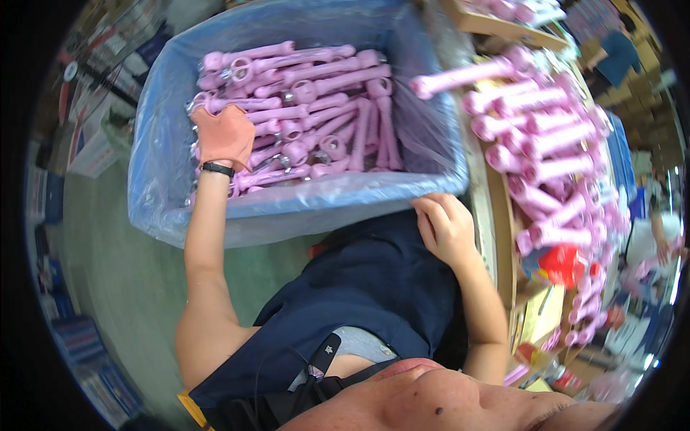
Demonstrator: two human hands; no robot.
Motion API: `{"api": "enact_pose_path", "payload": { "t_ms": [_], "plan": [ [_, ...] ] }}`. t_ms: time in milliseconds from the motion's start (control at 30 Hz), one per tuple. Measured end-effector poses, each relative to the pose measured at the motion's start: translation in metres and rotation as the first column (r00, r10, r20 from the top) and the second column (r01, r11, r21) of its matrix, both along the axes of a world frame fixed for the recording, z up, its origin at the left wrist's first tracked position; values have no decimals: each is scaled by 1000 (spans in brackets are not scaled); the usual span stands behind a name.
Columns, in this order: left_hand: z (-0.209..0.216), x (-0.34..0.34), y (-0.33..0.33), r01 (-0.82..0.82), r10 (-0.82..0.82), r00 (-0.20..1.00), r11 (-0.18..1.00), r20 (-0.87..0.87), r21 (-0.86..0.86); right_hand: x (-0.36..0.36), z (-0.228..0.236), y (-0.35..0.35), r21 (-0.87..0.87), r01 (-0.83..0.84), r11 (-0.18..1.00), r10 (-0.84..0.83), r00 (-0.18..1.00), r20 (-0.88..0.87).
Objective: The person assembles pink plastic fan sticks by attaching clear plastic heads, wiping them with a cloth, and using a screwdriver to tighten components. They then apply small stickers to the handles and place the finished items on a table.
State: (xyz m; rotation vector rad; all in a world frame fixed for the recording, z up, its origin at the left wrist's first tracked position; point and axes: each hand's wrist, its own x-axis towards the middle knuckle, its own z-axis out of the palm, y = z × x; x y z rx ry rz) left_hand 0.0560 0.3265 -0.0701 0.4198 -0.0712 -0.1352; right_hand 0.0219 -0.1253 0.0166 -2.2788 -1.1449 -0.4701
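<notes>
My left grip [226,129], in an orange glove [224,147], is among pink rods [334,69] in the lined blue bin [374,188]; I cannot tell whether it grasps one. My bare right grip [444,221] curls at the near rim, its hold unclear.

pcs [345,80] in bin [345,198], heap of more pcs [564,123] r of it, box [503,30] behind heap.

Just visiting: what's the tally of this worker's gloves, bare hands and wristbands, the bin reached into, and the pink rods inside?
Orange glove, on the left hand: 1
Bare right hand: 1
Black wristband: 1
Blue film-lined bin: 1
Pink rods: too heaped to count
Total without rods: 4
</notes>
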Motion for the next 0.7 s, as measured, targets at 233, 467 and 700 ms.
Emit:
{"api": "enact_pose_path", "payload": {
  "t_ms": [233,467,700],
  "plan": [
    [-6,-12,5,-134,62,990,661,-125,-738,168,-136,106,-649,-306,697,264,950,-165],
    [30,2,-16,-385,140,880,772,-455,-507,235,-332,139,-915,-218,340,385,920,-76],
    [11,5,-19,-205,391,912,697,-125,687,239,-369,167,-844,-255,472,43,963,-267]
  ]
}}
